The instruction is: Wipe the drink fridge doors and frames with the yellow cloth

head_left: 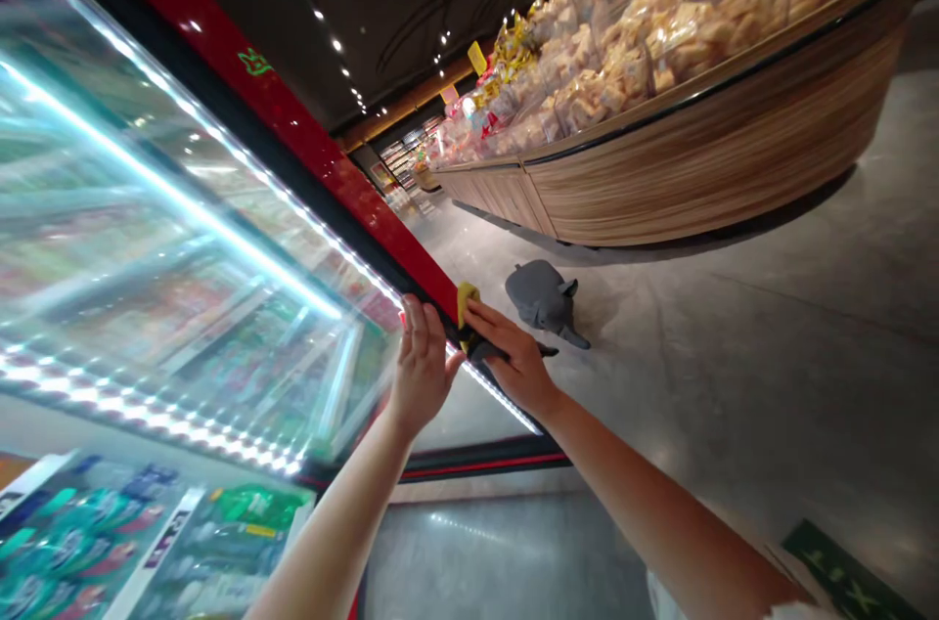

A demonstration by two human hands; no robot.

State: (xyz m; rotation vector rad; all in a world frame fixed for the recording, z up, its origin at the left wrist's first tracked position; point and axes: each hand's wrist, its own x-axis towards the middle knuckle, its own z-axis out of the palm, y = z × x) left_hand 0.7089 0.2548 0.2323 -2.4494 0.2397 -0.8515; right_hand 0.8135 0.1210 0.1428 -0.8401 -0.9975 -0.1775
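Note:
A glass fridge door with a red and black frame [344,172] stands swung out at a slant, a strip of bright lights along its inner edge. My left hand [424,366] lies against the black inner edge of this frame, fingers stretched out and thumb apart. Just to its right, my right hand [517,366] presses a yellow cloth [466,299] onto the red frame. Dark grey material shows under the right palm and sticks out past it; I cannot tell whether it belongs to the cloth.
Packaged goods [88,522] fill the lit fridge shelves at lower left. A grey elephant-shaped stool [541,295] stands on the grey floor beyond my right hand. A long wood-panelled display counter [696,160] heaped with bagged food curves across the upper right. A green floor sign [843,571] lies at lower right.

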